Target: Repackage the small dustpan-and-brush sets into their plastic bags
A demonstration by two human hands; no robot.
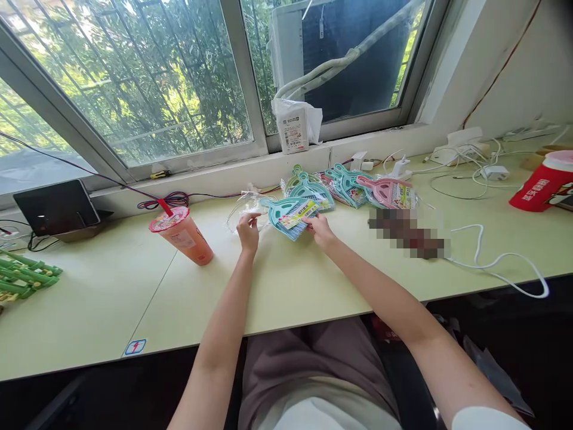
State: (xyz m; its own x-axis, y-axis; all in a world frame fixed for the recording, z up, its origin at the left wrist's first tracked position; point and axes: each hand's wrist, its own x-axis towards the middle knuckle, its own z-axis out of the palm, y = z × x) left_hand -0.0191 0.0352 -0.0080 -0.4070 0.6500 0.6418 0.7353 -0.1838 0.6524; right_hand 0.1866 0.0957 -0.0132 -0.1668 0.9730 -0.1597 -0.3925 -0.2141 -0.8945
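Observation:
My right hand (320, 230) grips the lower right corner of a turquoise mini dustpan and brush set (289, 216) with a yellow label. The set is held just over the table, its handle pointing up and left. To its left, my left hand (248, 233) is closed in a pinch near the handle; what lies between its fingertips is too small to make out. Crumpled clear plastic wrapping (246, 206) lies right behind the left hand. Behind the held set are more packed dustpan sets: turquoise ones (347, 182) and a pink one (387, 191).
An orange drink cup (183, 236) with a red straw stands to the left. Farther left are a tablet (56, 206) and green bamboo-like sticks (27, 275). At right lie a blurred-out item (405, 233), a white cable (505, 272), chargers (496, 173) and a red tumbler (539, 185).

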